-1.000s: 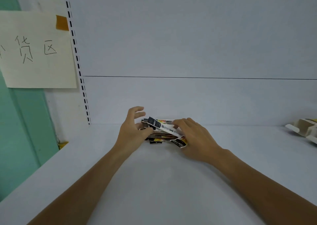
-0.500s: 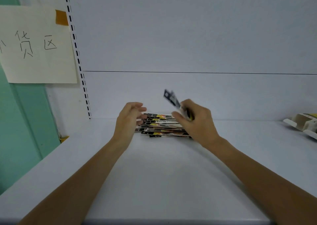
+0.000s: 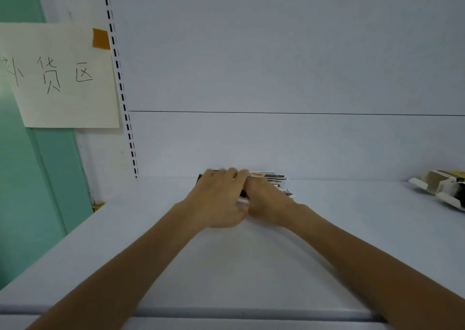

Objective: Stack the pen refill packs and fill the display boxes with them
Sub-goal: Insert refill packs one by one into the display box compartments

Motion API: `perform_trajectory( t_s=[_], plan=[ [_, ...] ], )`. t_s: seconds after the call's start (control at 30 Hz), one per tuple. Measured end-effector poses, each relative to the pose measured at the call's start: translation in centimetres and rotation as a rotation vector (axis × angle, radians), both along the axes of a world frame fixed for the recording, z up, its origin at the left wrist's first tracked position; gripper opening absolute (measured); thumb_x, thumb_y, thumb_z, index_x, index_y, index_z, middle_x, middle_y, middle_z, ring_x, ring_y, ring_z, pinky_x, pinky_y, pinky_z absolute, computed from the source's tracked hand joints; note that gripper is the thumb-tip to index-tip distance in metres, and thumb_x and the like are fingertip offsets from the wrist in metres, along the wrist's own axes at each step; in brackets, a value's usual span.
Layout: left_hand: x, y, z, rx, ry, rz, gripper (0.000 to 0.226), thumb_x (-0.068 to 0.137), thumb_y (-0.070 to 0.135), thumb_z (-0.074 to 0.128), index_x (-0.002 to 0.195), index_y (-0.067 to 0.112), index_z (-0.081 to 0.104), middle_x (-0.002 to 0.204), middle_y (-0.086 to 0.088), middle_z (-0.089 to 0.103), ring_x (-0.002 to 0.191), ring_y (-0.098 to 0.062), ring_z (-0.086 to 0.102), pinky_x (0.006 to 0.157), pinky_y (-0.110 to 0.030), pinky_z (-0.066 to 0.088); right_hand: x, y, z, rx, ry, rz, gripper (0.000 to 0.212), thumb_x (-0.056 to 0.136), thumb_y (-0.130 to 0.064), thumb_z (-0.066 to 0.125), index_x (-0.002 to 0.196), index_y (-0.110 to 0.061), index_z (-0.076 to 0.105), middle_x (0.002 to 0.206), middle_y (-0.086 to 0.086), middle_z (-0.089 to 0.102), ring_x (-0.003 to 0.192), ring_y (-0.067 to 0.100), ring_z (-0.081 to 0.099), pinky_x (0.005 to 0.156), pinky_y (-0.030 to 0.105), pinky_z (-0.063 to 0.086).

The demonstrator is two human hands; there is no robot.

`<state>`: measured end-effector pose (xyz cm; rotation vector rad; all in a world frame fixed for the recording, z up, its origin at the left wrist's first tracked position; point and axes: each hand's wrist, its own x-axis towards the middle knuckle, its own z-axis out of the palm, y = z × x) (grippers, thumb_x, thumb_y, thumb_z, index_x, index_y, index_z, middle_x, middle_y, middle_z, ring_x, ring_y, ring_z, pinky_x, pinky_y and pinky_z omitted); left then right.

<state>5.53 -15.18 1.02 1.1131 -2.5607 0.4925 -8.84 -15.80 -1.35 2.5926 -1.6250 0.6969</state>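
A pile of pen refill packs (image 3: 273, 178), black, white and yellow, lies at the back of the white shelf (image 3: 226, 266) against the rear panel. Both my hands are on it. My left hand (image 3: 217, 199) covers the pile's left part, with its fingers curled over the top. My right hand (image 3: 266, 202) grips the pile's right part, thumb side touching the left hand. A bit of a pack shows between the two hands. Only the pile's right end is visible; the image is blurred there. A cardboard display box (image 3: 442, 187) lies open on its side at the far right.
A paper note (image 3: 63, 78) with handwriting is taped to the left upright, beside a slotted shelf rail (image 3: 123, 98). A green wall stands at the left. The shelf's front edge (image 3: 226, 314) runs across the bottom.
My right hand, which held one pack raised above the pile, has come down onto the pile. My left hand has moved right over the pile's top until both hands touch.
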Motion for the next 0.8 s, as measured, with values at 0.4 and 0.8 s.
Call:
perform_trajectory(
  t_s=[0.4, 0.8],
  plan=[
    [5.5, -0.1, -2.0, 0.308, -0.015, 0.153, 0.021, 0.089, 0.031, 0.046, 0.101, 0.014, 0.050, 0.088, 0.005, 0.045, 0.088, -0.017, 0.049, 0.069, -0.028, 0.032, -5.7, -0.8, 2.1, 0.091, 0.181, -0.259, 0.034, 0.091, -0.041, 0.053, 0.112, -0.017, 0.064, 0.109, 0.001, 0.063, 0.103, 0.020, 0.054, 0.088, 0.035, 0.044],
    [3.9, -0.3, -2.6, 0.009, 0.036, 0.072, 0.085, 0.077, 0.040, 0.063, 0.146, 0.017, 0.019, 0.149, -0.006, 0.018, 0.139, -0.023, 0.014, 0.113, -0.033, 0.014, -4.4, 2.4, 0.7, 0.014, 0.296, 0.021, 0.034, 0.096, -0.038, 0.042, 0.089, -0.015, 0.065, 0.086, 0.000, 0.063, 0.081, 0.016, 0.056, 0.069, 0.031, 0.043]
  ],
)
